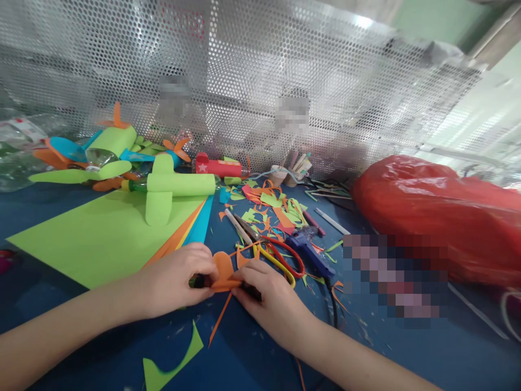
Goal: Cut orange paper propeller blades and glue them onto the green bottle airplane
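Between my two hands is an orange paper piece [223, 270] with rounded lobes, held low over the blue table. My left hand [179, 279] pinches its left side with thumb and fingers. On its right edge, my right hand [268, 296] is closed with thumb below and fingers above. Part of the paper is hidden by my fingertips. Just beyond my right hand lie scissors [280, 255] with red and yellow handles. Beside them rests a blue glue gun [311, 252], its cord running toward me. A curved green paper scrap [173, 361] lies nearer to me.
Coloured sheets [81, 239] lie at left, with a green paper-covered bottle plane [181, 184] on top. More bottle models [109, 141] stand behind. Paper scraps [268, 203] cover the middle back. Cups of sticks [299, 171] stand by the perforated metal panel [244, 65]. A red plastic bag [439, 217] bulges at right.
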`<state>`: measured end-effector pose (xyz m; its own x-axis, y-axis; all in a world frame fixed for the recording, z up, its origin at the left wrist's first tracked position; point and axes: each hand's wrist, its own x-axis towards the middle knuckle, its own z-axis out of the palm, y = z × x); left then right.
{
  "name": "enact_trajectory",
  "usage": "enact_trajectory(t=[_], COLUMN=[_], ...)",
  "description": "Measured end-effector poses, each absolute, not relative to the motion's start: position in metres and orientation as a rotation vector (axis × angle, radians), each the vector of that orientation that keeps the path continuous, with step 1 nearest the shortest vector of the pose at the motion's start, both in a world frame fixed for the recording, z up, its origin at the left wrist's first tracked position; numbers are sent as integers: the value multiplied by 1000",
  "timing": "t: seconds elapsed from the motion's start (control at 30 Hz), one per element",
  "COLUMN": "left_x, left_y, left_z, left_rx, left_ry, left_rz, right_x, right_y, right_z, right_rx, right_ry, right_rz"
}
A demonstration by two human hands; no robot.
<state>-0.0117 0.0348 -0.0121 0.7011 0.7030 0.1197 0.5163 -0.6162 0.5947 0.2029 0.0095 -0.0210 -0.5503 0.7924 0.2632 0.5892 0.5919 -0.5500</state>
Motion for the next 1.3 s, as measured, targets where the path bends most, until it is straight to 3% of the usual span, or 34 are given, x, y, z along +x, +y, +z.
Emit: enact_trajectory(t=[0.5,1.3], left_x=[-15,-10], left_y=[35,23], left_z=[-13,-12], left_rx=[2394,2934], left_ry=[863,751], left_rz=[447,429], right_x=[203,207], right_y=[8,10], right_z=[-19,-18], right_rx=[-1078,-1113], right_ry=[-2293,-2306], right_rz=[650,653])
